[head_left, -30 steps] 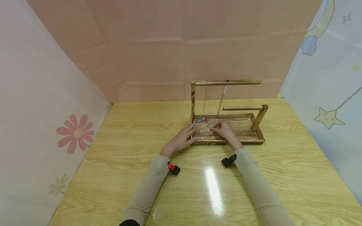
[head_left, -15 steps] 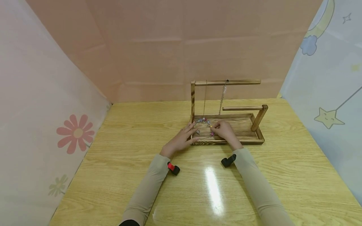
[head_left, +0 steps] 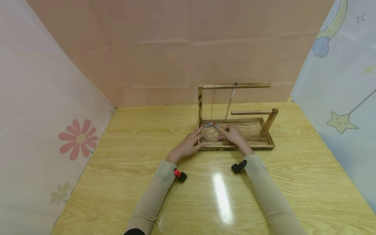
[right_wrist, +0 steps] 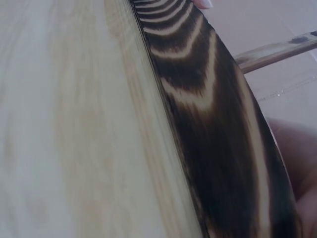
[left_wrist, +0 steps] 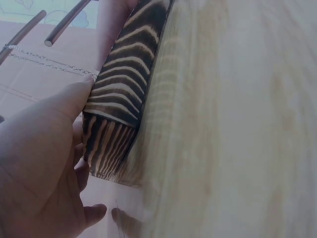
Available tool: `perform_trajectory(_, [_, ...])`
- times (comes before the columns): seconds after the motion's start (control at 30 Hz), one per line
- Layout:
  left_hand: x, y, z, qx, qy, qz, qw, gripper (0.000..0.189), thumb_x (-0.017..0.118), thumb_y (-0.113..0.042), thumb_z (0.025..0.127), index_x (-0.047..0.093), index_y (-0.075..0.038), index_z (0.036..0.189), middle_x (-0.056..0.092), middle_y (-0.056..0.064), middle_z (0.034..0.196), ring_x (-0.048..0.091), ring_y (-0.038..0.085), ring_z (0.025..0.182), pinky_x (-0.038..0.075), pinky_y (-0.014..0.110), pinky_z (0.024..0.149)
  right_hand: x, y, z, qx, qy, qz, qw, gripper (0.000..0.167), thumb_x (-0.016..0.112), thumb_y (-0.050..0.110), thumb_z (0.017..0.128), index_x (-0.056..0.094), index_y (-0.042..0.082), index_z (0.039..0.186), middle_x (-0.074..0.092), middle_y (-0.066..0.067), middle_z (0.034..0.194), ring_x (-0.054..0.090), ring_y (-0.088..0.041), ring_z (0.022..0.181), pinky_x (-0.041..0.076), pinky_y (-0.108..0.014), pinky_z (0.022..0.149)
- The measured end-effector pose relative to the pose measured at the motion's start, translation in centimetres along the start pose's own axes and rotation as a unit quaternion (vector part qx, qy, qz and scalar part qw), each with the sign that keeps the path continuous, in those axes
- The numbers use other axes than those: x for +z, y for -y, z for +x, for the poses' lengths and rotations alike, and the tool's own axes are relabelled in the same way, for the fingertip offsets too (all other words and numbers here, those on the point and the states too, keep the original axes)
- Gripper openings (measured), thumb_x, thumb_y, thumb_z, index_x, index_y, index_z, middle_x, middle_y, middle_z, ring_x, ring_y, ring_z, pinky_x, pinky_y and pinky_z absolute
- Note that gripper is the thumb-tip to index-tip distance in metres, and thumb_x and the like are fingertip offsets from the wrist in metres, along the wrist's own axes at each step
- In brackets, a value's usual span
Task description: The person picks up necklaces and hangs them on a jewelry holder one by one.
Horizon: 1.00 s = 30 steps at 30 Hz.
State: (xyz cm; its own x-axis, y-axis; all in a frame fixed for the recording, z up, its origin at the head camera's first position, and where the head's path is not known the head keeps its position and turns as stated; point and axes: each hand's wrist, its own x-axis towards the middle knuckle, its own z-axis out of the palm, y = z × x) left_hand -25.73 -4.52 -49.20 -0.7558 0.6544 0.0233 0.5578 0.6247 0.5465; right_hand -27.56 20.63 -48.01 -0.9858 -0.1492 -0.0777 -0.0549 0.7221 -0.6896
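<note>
A charm bracelet point(head_left: 212, 125) with colourful beads lies in a loop in the left part of a dark-grained wooden tray point(head_left: 258, 147). My right hand point(head_left: 233, 134) pinches the bracelet's right side between thumb and fingers, near a pink bead point(head_left: 220, 138). Spread over the tray's left end, my left hand point(head_left: 186, 145) touches the rim, its fingers fairly straight beside the loop. In the left wrist view, the left thumb point(left_wrist: 74, 96) lies at the tray's striped front wall point(left_wrist: 124, 74). That wall hides most of the right hand point(right_wrist: 297, 153) in the right wrist view.
Above the tray runs a high wooden bar point(head_left: 252, 85) on a left post. From it hang a thin chain point(head_left: 212, 104) and a silver chain point(head_left: 230, 102). A lower bar point(head_left: 251, 113) juts from the right post point(head_left: 269, 122). The wooden table point(head_left: 141, 130) surrounds the stand.
My right hand has shifted slightly at the bracelet, and the beads by its fingertips have moved a little. The silver chain's lower end swings slightly. My left hand has stayed in place.
</note>
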Motion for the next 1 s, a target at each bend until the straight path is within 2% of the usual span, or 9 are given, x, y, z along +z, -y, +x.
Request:
perform_trajectory(0.1, [0.0, 0.0, 0.0, -0.001, 0.001, -0.002, 1.0, 0.059, 0.04, -0.045, 0.098, 0.028, -0.015, 0.147, 0.002, 0.002, 0.157, -0.006, 0.02, 0.144, 0.008, 0.054, 0.113, -0.2, -0.3, 0.1, 0.004, 0.005, 0.032, 0.9995, 0.037, 0.043, 0.033, 0.095, 0.06, 0.0, 0.099, 0.061, -0.017, 0.092, 0.052, -0.022, 0.07, 0.038, -0.03, 0.058])
perform_trajectory(0.17, [0.1, 0.0, 0.0, -0.002, 0.0, -0.002, 1.0, 0.059, 0.04, -0.045, 0.098, 0.028, -0.016, 0.147, 0.001, 0.002, 0.157, -0.006, 0.02, 0.144, 0.008, 0.054, 0.113, -0.3, -0.5, 0.2, 0.011, 0.008, 0.057, 0.9983, 0.037, 0.044, 0.033, 0.094, 0.06, 0.0, 0.101, 0.062, -0.018, 0.096, 0.056, -0.024, 0.077, 0.042, -0.031, 0.063])
perform_trajectory(0.27, [0.1, 0.0, 0.1, -0.002, -0.002, 0.001, 1.0, 0.059, 0.039, -0.044, 0.098, 0.027, -0.016, 0.148, 0.001, 0.002, 0.157, -0.005, 0.021, 0.144, 0.008, 0.054, 0.113, -0.5, -0.7, 0.2, 0.024, 0.023, 0.1, 0.9944, 0.041, 0.046, 0.035, 0.094, 0.059, -0.001, 0.109, 0.062, -0.02, 0.104, 0.061, -0.029, 0.088, 0.047, -0.036, 0.075])
perform_trajectory(0.4, [0.1, 0.0, 0.1, -0.003, -0.001, 0.006, 1.0, 0.059, 0.039, -0.045, 0.098, 0.026, -0.016, 0.148, 0.001, 0.002, 0.157, -0.005, 0.021, 0.144, 0.008, 0.053, 0.114, -0.7, -0.8, 0.2, 0.029, 0.037, 0.139, 0.9891, 0.045, 0.048, 0.037, 0.095, 0.059, -0.002, 0.115, 0.062, -0.021, 0.106, 0.061, -0.031, 0.093, 0.046, -0.044, 0.088])
perform_trajectory(0.6, [0.0, 0.0, 0.1, -0.002, -0.004, 0.007, 1.0, 0.059, 0.039, -0.045, 0.098, 0.027, -0.016, 0.148, 0.002, 0.003, 0.157, -0.003, 0.023, 0.144, 0.01, 0.053, 0.114, -0.9, -0.7, 0.2, 0.024, 0.043, 0.16, 0.9859, 0.047, 0.048, 0.037, 0.095, 0.058, -0.004, 0.117, 0.062, -0.018, 0.102, 0.06, -0.027, 0.09, 0.048, -0.042, 0.086])
perform_trajectory(0.83, [0.0, 0.0, 0.1, -0.003, -0.003, 0.006, 1.0, 0.06, 0.039, -0.046, 0.097, 0.027, -0.016, 0.147, 0.002, 0.002, 0.157, -0.005, 0.021, 0.144, 0.009, 0.052, 0.114, -1.1, -0.5, 0.3, 0.037, 0.05, 0.205, 0.9768, 0.047, 0.051, 0.036, 0.095, 0.057, -0.004, 0.119, 0.063, -0.01, 0.095, 0.06, -0.023, 0.087, 0.051, -0.039, 0.082])
perform_trajectory(1.0, [0.0, 0.0, 0.0, 0.0, -0.003, 0.007, 1.0, 0.059, 0.04, -0.045, 0.097, 0.028, -0.015, 0.147, 0.002, 0.003, 0.157, -0.005, 0.021, 0.144, 0.008, 0.053, 0.114, -1.1, -0.5, 0.3, 0.05, 0.049, 0.217, 0.9738, 0.053, 0.054, 0.04, 0.093, 0.055, -0.004, 0.123, 0.063, -0.004, 0.093, 0.059, -0.022, 0.09, 0.049, -0.039, 0.086])
